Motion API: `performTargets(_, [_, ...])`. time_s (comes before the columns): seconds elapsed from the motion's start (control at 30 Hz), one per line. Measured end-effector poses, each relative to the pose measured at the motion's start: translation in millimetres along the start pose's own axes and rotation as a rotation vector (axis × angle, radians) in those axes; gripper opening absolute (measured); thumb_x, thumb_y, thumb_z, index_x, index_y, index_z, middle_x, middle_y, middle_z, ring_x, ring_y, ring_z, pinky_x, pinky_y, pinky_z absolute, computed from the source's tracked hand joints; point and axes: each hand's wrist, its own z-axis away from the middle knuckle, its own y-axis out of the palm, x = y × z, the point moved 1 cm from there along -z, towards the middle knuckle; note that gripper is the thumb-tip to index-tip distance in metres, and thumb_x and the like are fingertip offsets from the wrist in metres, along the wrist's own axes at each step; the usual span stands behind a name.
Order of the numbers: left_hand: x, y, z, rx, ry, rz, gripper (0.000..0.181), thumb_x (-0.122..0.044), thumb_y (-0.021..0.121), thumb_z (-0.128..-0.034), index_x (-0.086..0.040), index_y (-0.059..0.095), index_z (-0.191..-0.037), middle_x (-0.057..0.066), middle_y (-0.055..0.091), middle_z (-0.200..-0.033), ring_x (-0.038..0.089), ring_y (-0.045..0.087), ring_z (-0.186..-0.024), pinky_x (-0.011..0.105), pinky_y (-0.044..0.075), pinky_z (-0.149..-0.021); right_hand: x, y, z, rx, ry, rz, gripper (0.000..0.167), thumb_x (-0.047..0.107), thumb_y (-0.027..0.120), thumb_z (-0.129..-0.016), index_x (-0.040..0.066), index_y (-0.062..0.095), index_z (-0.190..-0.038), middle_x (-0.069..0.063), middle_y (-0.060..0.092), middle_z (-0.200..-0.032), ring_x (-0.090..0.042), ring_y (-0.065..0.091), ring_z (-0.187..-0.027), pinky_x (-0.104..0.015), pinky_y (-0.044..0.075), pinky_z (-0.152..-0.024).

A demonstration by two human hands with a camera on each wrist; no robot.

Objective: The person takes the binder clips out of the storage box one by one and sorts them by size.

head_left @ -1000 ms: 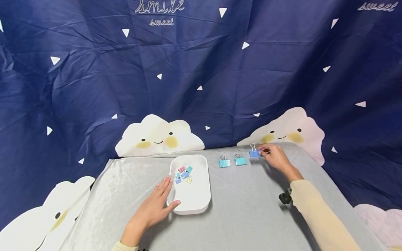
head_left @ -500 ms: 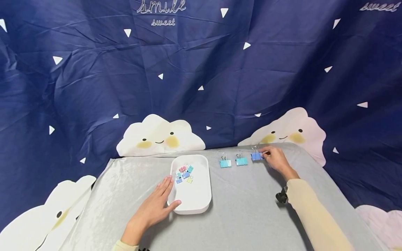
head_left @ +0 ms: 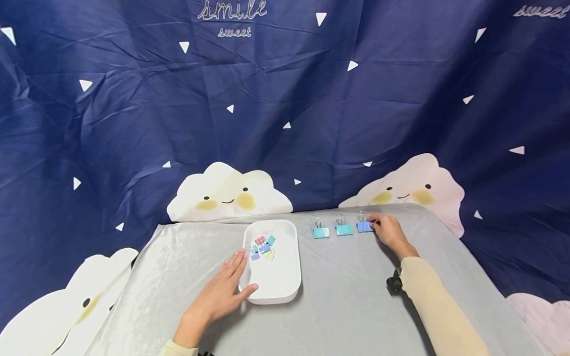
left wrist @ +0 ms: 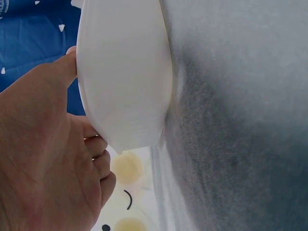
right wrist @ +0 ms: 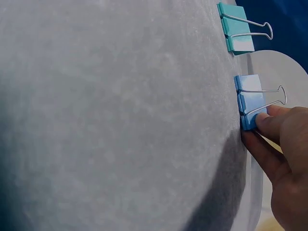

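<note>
My right hand [head_left: 389, 232] pinches the right end of a blue binder clip [head_left: 363, 227] at the table's far right. In the right wrist view, thumb and fingers grip the end of the blue clip [right wrist: 250, 94], its wire handles sticking up. Left of it stand two teal binder clips [head_left: 344, 230] in a row, one [right wrist: 239, 30] visible in the right wrist view. My left hand [head_left: 220, 291] lies with straight fingers against the left rim of a white tray [head_left: 291, 267]. Small binder clips [head_left: 264, 248] in blue, teal, pink and yellow sit in the tray's far left part.
A grey cloth [head_left: 343, 291] covers the table. Behind it hangs a dark blue curtain [head_left: 267, 74] with white clouds and triangles. A black wrist camera [head_left: 394, 282] hangs under the right sleeve.
My right hand has brought the blue binder clip down and nearer, into line with the teal clips. The left hand stays at the tray, and the head view shifts slightly.
</note>
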Motion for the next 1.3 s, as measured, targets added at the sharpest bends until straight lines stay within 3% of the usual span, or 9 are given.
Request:
performTargets(0.17, [-0.1, 0.5, 0.9, -0.015, 0.009, -0.002, 0.091, -0.063, 0.056, -0.1040, 0.000, 0.034, -0.165, 0.013, 0.026, -0.177, 0.033, 0.025, -0.165, 0.053, 0.026, -0.134, -0.5, 0.4, 1.1, -0.009, 0.001, 0.002, 0.019, -0.005, 0.066, -0.098, -0.006, 0.076, -0.114, -0.029, 0.076, -0.116, -0.051, 0.070, -0.110, -0.065, 0.057, -0.096])
performTargets(0.73, [0.1, -0.6, -1.7, 0.019, 0.000, -0.004, 0.093, -0.065, 0.053, -0.1045, -0.001, 0.029, -0.167, 0.012, 0.021, -0.178, 0.033, 0.021, -0.166, 0.052, 0.023, -0.135, -1.8, -2.4, 4.9, -0.048, 0.032, -0.035, 0.020, -0.008, 0.064, -0.098, -0.007, 0.075, -0.114, -0.028, 0.077, -0.110, -0.047, 0.072, -0.105, -0.063, 0.058, -0.094])
performTargets(1.03, [-0.2, -0.7, -0.3, -0.016, 0.007, -0.010, 0.092, -0.063, 0.056, -0.1038, 0.000, 0.032, -0.166, 0.013, 0.025, -0.177, 0.034, 0.025, -0.165, 0.053, 0.027, -0.134, -4.9, -4.5, 5.3, -0.046, 0.033, -0.025, 0.024, -0.012, 0.060, -0.096, -0.005, 0.077, -0.111, -0.027, 0.077, -0.111, -0.047, 0.072, -0.106, -0.063, 0.058, -0.093])
performTargets(1.3, [-0.4, -0.4, -0.6, -0.001, 0.001, -0.007, 0.091, -0.063, 0.055, -0.1042, -0.001, 0.031, -0.166, 0.013, 0.023, -0.178, 0.033, 0.023, -0.165, 0.052, 0.025, -0.135, -3.2, -3.6, 6.7, -0.029, 0.092, -0.062, 0.024, 0.000, 0.058, -0.101, -0.004, 0.077, -0.116, -0.028, 0.076, -0.114, -0.046, 0.071, -0.106, -0.062, 0.057, -0.092])
